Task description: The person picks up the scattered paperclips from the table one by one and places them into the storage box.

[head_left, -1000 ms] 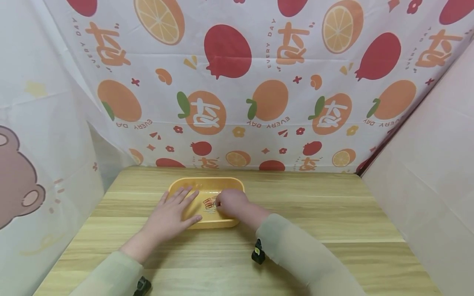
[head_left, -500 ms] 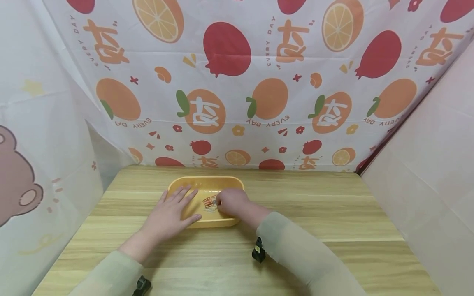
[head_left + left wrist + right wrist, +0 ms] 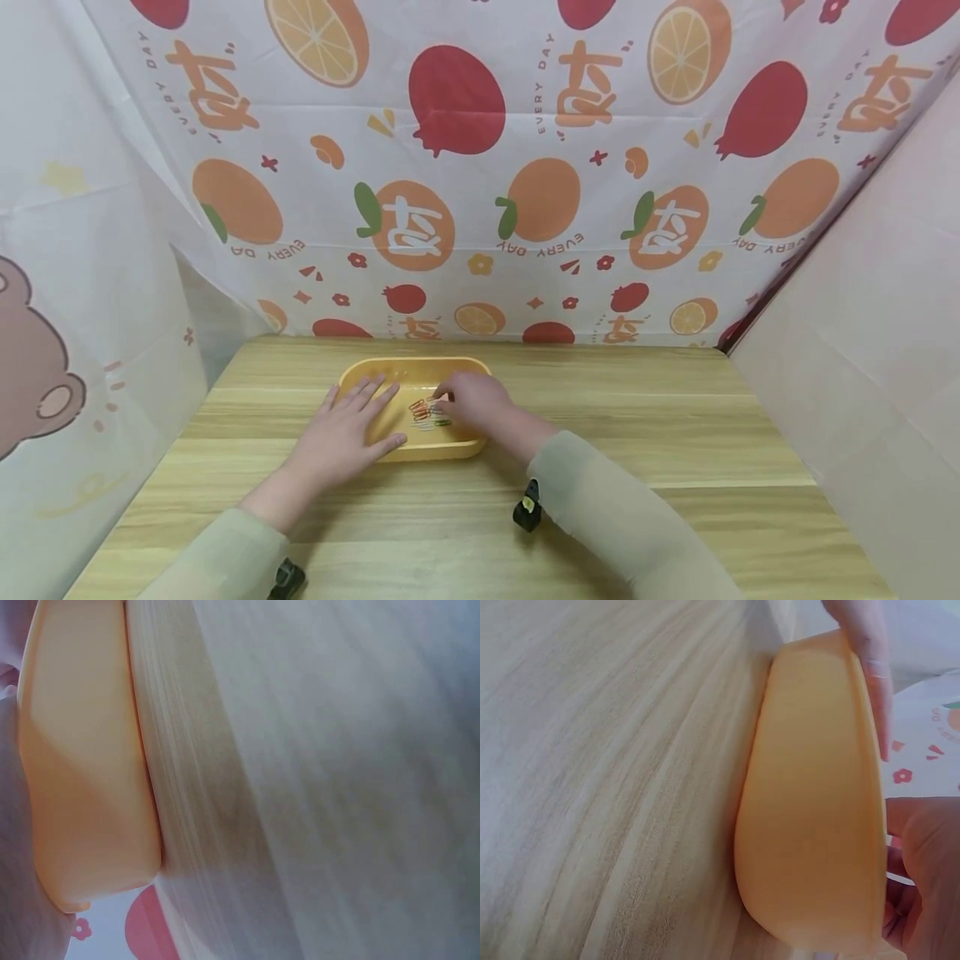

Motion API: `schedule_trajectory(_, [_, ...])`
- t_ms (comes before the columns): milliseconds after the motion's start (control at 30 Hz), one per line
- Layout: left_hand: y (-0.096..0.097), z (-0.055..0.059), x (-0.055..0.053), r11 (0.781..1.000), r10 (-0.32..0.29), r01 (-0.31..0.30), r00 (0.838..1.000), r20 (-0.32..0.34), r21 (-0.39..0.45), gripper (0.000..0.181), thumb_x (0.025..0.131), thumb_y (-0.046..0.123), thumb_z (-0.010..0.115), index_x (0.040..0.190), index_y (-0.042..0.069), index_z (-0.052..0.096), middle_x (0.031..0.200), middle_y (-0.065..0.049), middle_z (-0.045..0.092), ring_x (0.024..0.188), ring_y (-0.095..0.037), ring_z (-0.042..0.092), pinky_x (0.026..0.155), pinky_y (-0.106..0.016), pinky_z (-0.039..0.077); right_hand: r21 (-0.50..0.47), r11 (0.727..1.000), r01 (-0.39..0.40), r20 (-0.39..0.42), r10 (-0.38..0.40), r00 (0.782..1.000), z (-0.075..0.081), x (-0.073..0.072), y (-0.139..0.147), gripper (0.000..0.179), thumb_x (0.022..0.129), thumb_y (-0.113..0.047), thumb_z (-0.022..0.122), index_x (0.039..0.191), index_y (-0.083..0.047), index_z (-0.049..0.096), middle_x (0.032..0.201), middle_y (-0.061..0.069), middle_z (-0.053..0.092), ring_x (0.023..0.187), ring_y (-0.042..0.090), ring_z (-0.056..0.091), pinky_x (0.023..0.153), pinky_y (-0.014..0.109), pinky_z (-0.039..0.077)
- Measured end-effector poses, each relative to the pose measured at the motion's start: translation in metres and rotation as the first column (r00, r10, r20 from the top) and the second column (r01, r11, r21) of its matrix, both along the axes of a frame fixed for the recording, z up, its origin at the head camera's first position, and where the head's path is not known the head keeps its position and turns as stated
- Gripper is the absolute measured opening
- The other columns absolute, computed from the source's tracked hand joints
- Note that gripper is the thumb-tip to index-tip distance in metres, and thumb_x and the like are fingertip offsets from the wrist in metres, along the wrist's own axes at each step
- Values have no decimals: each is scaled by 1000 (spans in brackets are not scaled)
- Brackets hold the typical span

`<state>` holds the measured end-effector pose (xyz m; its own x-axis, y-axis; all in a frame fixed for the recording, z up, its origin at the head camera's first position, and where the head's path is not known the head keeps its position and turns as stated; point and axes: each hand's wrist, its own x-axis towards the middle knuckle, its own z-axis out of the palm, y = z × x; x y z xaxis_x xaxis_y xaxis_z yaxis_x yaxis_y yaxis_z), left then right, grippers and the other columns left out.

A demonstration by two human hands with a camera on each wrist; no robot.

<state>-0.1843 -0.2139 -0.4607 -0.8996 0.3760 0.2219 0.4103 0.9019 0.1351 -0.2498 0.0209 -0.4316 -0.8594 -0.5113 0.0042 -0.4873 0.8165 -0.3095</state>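
Observation:
A yellow plastic tray (image 3: 442,453) with rounded corners sits on the table, small paper clips lying on its bottom. Red paper clips (image 3: 418,410) lie near the middle, pale ones (image 3: 424,427) just in front of them, and green ones (image 3: 442,422) to their right. My left hand (image 3: 341,435) rests spread over the tray's left end, thumb across the front rim. Inside the right half, my right hand (image 3: 476,402) is bent down with thumb and forefinger close over the clips; I cannot tell whether they pinch one. In the right wrist view its curled fingers (image 3: 897,891) show behind the tray wall.
Under the tray is a wood-grain table (image 3: 630,467). A fruit-print cloth (image 3: 487,183) hangs behind the table's far edge, with pale cloth on both sides. Black wrist cameras (image 3: 527,510) are strapped near both sleeves.
My right hand has lifted and shifted slightly away from me, its fingers loosening from a tight curl; green clips now show beneath it. The left hand and tray stay in place.

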Motion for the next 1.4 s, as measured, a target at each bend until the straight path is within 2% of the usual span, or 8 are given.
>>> schedule_trajectory(133, [1, 0, -1, 1000, 0, 0, 1000, 0, 3, 84, 90, 70, 52, 154, 19, 37, 161, -11, 30, 147, -36, 25, 118, -62, 6, -90, 996, 29, 2, -29, 1000, 5, 1, 9, 23, 93, -34, 70, 112, -23, 77, 88, -13, 66, 79, 5, 56, 68, 24, 48])
schedule_trajectory(333, [1, -2, -1, 1000, 4, -5, 1000, 6, 4, 84, 90, 69, 54, 155, 19, 37, 161, -11, 29, 147, -37, 24, 117, -63, 7, -209, 975, 76, 16, -74, 997, 9, 6, 32, 30, 95, -37, 67, 121, -23, 73, 91, -11, 63, 77, 8, 54, 64, 24, 46])
schedule_trajectory(600, [2, 0, 1, 1000, 2, -2, 1000, 11, 12, 83, 90, 65, 58, 155, 18, 37, 161, -12, 29, 147, -38, 24, 118, -63, 7, -315, 934, 169, 0, -178, 984, 1, 11, 74, 29, 95, -35, 67, 121, -21, 73, 93, -10, 62, 77, 11, 54, 63, 27, 47])
schedule_trajectory(1067, [0, 0, 4, 1000, 3, -4, 1000, 10, 24, 82, 90, 65, 57, 154, 17, 38, 160, -12, 30, 147, -38, 25, 117, -64, 8, -314, 920, 234, 27, -237, 971, -38, 35, 149, 26, 93, -23, 71, 117, -13, 75, 84, -8, 59, 67, 9, 48, 57, 25, 43])
schedule_trajectory(1400, [1, 0, 2, 1000, 2, -2, 1000, 0, 28, 83, 90, 67, 55, 154, 18, 38, 160, -12, 30, 146, -38, 25, 117, -64, 9, -311, 919, 242, 9, -252, 968, -45, 42, 166, 25, 92, -27, 73, 114, -17, 76, 84, -12, 60, 71, 7, 51, 62, 25, 47])
